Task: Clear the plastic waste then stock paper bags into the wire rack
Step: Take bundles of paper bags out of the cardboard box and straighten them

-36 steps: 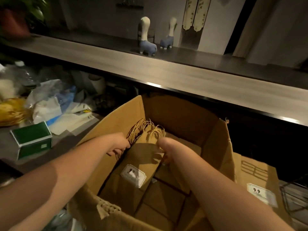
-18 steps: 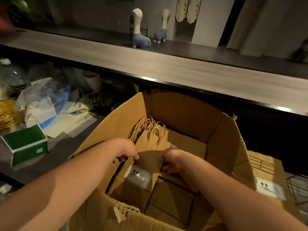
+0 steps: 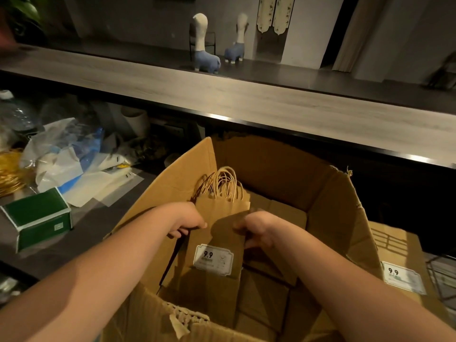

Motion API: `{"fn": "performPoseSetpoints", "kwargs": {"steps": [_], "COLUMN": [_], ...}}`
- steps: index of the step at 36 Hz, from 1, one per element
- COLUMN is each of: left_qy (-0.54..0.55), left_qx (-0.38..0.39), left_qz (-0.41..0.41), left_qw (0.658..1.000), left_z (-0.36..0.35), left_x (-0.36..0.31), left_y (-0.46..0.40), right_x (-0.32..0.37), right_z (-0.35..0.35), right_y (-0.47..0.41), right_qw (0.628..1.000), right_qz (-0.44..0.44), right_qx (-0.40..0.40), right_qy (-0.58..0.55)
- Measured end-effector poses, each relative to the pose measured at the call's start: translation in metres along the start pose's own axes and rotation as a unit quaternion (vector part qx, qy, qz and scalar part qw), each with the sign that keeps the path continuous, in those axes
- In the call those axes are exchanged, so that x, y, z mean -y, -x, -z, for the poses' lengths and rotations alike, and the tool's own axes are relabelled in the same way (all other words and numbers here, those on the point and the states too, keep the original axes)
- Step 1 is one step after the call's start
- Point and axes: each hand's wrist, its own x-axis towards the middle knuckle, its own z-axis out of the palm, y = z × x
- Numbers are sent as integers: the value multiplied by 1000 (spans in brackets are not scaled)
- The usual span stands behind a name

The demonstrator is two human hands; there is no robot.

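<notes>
A bundle of brown paper bags (image 3: 217, 218) with twine handles and a white 9.9 label stands tilted inside an open cardboard box (image 3: 328, 208). My left hand (image 3: 187, 222) grips the bundle's left edge. My right hand (image 3: 256, 229) grips its right edge. More flat paper bags lie stacked lower in the box. Crumpled plastic waste (image 3: 61, 154) lies on the dark counter at the left. A wire rack (image 3: 441, 275) shows partly at the right edge, behind another stack of labelled bags (image 3: 399, 262).
A green box (image 3: 37, 218) sits on the counter left of the cardboard box. Gold ribbon (image 3: 9, 169) and a plastic bottle (image 3: 17, 114) lie at the far left. A long wooden bar top (image 3: 246, 99) runs behind, with two llama figures (image 3: 206, 55) beyond it.
Both hands have lifted the bundle of paper bags higher and more upright in the box, drawing it toward me. The camera has shifted slightly.
</notes>
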Motion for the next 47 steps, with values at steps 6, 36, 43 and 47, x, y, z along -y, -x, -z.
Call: {"fn": "performPoseSetpoints", "kwargs": {"steps": [6, 36, 43, 47], "left_qy": [211, 155, 151, 153], "left_qx": [-15, -257, -259, -255], "left_qz": [-158, -243, -242, -245], "left_qw": [965, 922, 923, 923], "left_z": [9, 15, 16, 16], "left_x": [-10, -18, -18, -18], "left_y": [20, 36, 37, 37], "right_x": [14, -24, -23, -19], "right_z": [26, 6, 7, 3], "right_y": [4, -39, -29, -21], "right_qw": [969, 999, 997, 992], "right_qz": [98, -4, 46, 74], "right_qx": [63, -38, -14, 29], "right_qy": [-219, 3, -57, -94]}}
